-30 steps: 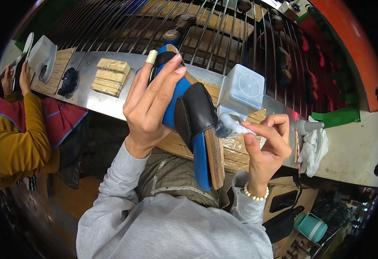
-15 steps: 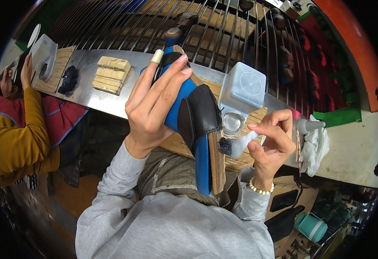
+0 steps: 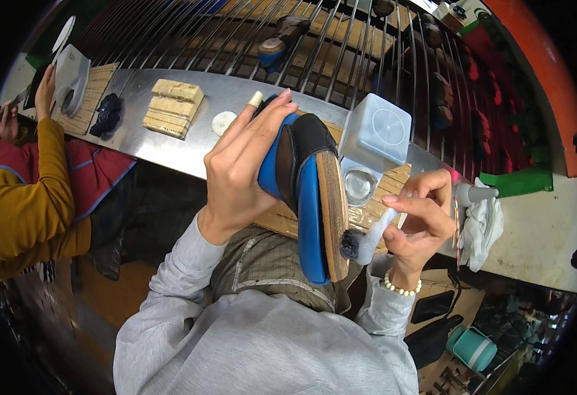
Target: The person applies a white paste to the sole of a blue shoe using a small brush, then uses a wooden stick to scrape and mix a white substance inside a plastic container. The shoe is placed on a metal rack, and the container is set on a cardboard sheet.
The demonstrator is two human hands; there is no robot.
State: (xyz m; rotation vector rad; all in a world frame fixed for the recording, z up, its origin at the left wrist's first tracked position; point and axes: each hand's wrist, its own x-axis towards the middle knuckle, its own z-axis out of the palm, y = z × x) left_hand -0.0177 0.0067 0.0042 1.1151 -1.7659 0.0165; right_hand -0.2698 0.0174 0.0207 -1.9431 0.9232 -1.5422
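Now, at far left, a co-worker's yellow sleeve (image 3: 18, 197) shows beside a red and blue apron, that person's hand raised near a white plastic container (image 3: 71, 82) on the steel bench (image 3: 170, 151); nothing there differs from half a second ago. Further along the bench lie a dark rag (image 3: 107, 113), a stack of pale tan blocks (image 3: 172, 107) and a small white disc (image 3: 223, 122), all unmoved. The left hand (image 3: 239, 174) is wrapped around the upper of the blue and black shoe (image 3: 299, 191), fingers spread over the toe side, and holds it sole edge up over the lap, in front of the bench; the grip and tilt match the earlier frames. The change is on the right: half a second ago the brush sat at the round dish (image 3: 359, 185) below the square translucent tub (image 3: 376, 133), and now the dark bristle head of the small brush (image 3: 361, 245) touches the heel end of the tan sole edge. The right hand (image 3: 420, 224) pinches the white brush handle between thumb and fingers, closed narrow. Judgement: the brush looks freshly loaded and coating of the sole edge is starting at its near end. At far right, a crumpled white cloth (image 3: 482, 227) rests on the white counter (image 3: 538, 243), unchanged.
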